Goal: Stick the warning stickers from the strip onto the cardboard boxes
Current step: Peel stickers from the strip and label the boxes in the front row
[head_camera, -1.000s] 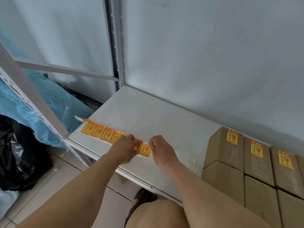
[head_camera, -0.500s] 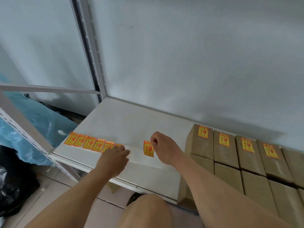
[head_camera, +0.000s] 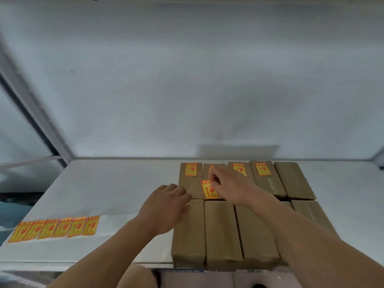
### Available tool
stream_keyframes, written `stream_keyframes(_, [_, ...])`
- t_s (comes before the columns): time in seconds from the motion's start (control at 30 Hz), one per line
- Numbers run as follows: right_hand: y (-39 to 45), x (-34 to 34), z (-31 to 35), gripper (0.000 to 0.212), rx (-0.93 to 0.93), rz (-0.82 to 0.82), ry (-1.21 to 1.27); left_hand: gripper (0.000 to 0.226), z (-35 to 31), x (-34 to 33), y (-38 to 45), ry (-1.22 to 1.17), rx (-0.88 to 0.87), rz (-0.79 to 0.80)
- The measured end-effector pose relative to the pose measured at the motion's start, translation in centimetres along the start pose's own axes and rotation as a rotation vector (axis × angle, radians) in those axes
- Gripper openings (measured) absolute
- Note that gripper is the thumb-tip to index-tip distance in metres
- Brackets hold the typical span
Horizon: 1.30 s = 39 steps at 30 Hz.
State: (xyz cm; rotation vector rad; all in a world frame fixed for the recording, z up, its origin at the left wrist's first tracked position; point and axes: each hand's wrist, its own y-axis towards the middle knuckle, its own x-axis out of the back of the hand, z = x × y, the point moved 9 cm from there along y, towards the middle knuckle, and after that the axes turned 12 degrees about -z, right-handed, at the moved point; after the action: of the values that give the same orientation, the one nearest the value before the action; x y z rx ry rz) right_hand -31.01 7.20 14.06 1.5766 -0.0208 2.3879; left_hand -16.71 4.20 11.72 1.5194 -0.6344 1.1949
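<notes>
Cardboard boxes (head_camera: 220, 231) on white shelf (head_camera: 104, 190); right hand (head_camera: 230, 185) pinching sticker (head_camera: 209, 191) above them, left hand (head_camera: 166, 206) loosely curled, holding nothing; strip (head_camera: 55, 228) far left.

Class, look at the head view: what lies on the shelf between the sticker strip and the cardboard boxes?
Only bare white shelf between the sticker strip and the cardboard boxes; the left hand hangs above it.

Bare shelf (head_camera: 124, 190) lies open left of the packed cardboard boxes (head_camera: 220, 231) — sticker strip (head_camera: 56, 228) near its front edge.

Pale grey wall (head_camera: 187, 80) behind a white shelf (head_camera: 116, 183), grey metal upright (head_camera: 35, 117) at left
</notes>
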Motion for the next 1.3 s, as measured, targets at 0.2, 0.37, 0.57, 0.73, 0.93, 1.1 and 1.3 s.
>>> stream_keyframes(0.2, [-2.1,3.8,-9.7,0.006,-0.112,-0.059,0.016,0.036,-6.7,-2.4,7.5,-0.046,-0.066,0.046])
stream_keyframes(0.37, [-2.9,6.5,-17.0,0.010,-0.201,-0.116,0.007,0.038,-12.1,-5.0,12.9,-0.064,-0.113,0.116])
stream_keyframes(0.57, [-3.0,9.6,-24.0,0.003,-0.266,-0.174,0.015,0.038,-16.5,-7.7,17.6,-0.089,-0.125,0.174])
stream_keyframes(0.73, [-2.4,10.5,-27.3,0.007,-0.298,-0.161,0.005,0.040,-18.6,-9.5,20.4,-0.125,-0.087,0.197])
stream_keyframes(0.93, [-1.4,9.4,-28.9,0.009,-0.298,-0.130,0.002,0.049,-19.9,-11.8,21.7,-0.122,-0.087,0.236])
stream_keyframes(1.1, [-0.7,8.7,-29.9,0.010,-0.304,-0.131,-0.014,0.050,-20.1,-13.0,21.6,-0.130,-0.092,0.263])
stream_keyframes(1.3, [-0.2,8.2,-30.5,0.012,-0.323,-0.144,-0.024,0.047,-20.2,-13.1,21.5,-0.160,-0.100,0.258])
